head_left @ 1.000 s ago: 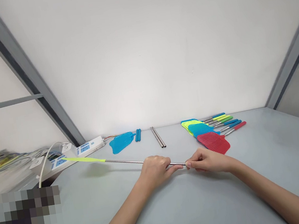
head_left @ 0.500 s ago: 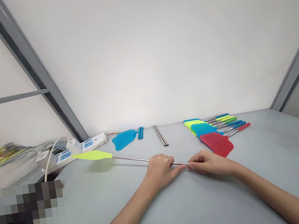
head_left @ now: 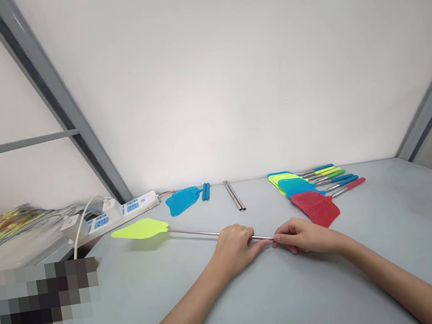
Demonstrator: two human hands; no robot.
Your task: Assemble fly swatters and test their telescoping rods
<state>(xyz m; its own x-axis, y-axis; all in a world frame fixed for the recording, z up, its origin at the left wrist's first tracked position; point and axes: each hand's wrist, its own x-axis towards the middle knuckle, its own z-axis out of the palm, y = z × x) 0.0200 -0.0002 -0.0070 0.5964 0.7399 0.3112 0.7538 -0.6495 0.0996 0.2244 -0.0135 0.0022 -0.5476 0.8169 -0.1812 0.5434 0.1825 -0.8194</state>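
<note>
A fly swatter with a yellow-green head [head_left: 140,229] and a thin metal rod [head_left: 194,233] is held above the grey table, its head pointing left. My left hand [head_left: 236,243] is closed around the rod, thumb stretched along it toward the right. With thumb and fingers, my right hand [head_left: 298,235] pinches the rod's right end. The two hands nearly meet there. What lies inside the right fingertips is hidden.
At the back lie blue swatter heads [head_left: 183,201], blue handles [head_left: 206,191] and metal tubes [head_left: 234,196]. Several swatters, including a red one [head_left: 316,208], overlap at right. A power strip [head_left: 124,213] with plugs stands at left, beside a pile of colourful items [head_left: 11,230].
The yellow-green swatter head has turned about the rod's axis, showing more of its flat face. Both hands keep their grip; the view has shifted slightly.
</note>
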